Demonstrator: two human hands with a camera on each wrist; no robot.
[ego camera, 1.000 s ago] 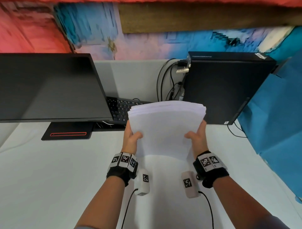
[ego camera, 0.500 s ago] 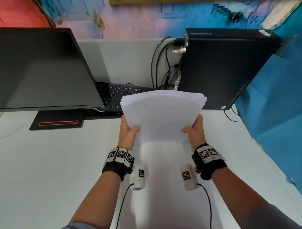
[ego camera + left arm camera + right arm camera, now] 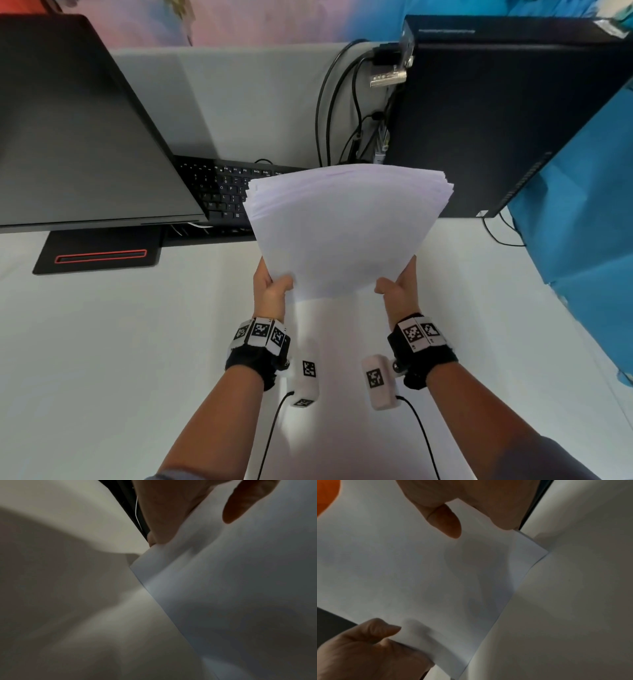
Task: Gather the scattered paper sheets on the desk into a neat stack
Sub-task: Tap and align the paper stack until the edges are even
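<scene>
Gripping stack of paper sheets (image 3: 346, 233) upright above white desk (image 3: 102, 359), my left hand (image 3: 270, 291) pinching lower left edge, my right hand (image 3: 399, 291) pinching lower right, thumbs on front. Sheets plain white, bowed slightly, bottom edge near desk; top edges fanned, not flush. Beyond: keyboard (image 3: 219, 192), monitor (image 3: 78, 130), black computer tower (image 3: 496, 113).

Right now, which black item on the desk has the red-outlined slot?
The monitor stand base, flat on the desk under the monitor at far left. The keyboard and the computer tower are plain black.
</scene>
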